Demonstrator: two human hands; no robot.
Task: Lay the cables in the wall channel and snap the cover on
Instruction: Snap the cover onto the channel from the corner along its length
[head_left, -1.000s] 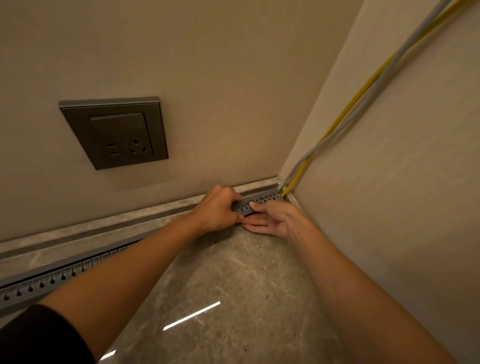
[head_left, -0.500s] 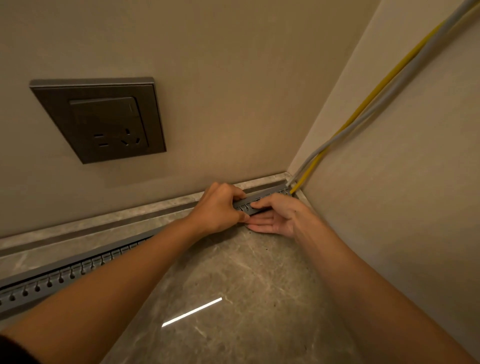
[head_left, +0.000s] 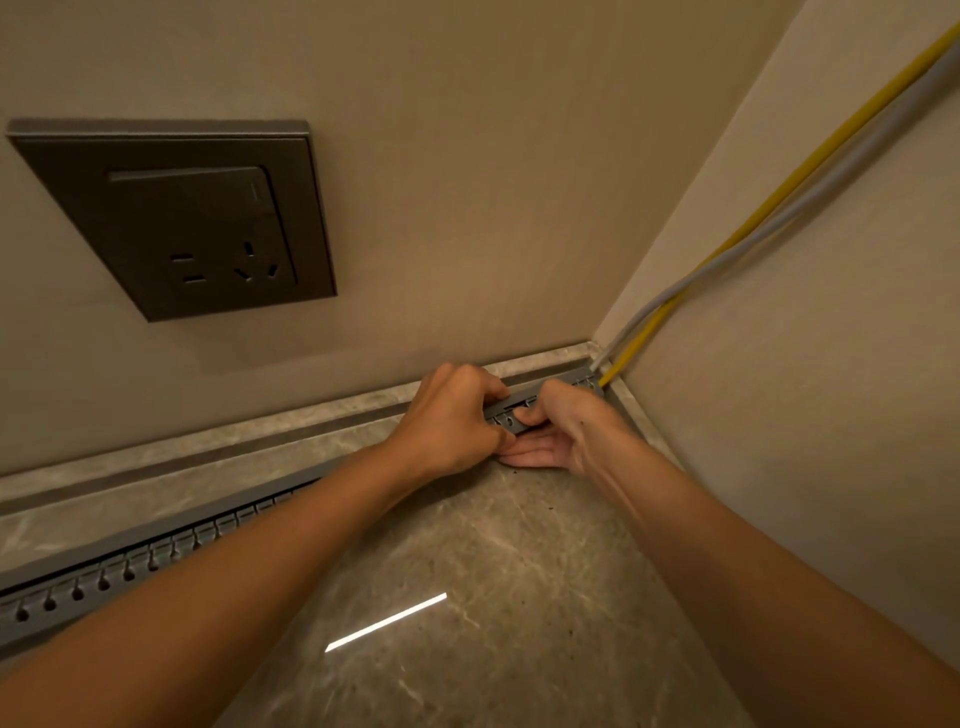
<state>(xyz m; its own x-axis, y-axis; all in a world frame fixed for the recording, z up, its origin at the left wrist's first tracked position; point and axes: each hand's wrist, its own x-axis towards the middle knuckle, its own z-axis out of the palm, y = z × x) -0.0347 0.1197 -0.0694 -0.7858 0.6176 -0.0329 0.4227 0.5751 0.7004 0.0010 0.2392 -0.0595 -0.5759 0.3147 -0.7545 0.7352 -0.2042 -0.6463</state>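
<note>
Gripped the channel (head_left: 130, 566) near the corner with the left hand (head_left: 452, 421), fingers curled over its top edge. Pinched it just beside with the right hand (head_left: 566, 431), thumb (head_left: 519, 415) pressed on the slotted front, lower fingers flat along the floor (head_left: 467, 597). Found the channel lying along the foot of the back wall, from far left into the corner. Saw the yellow cable (head_left: 769, 208) and grey cable (head_left: 810, 200) slanting down the right wall to the channel's end. Noted a dark socket (head_left: 192, 223) upper left.

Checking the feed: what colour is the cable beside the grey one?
Yellow cable, best seen in the head view.
</note>
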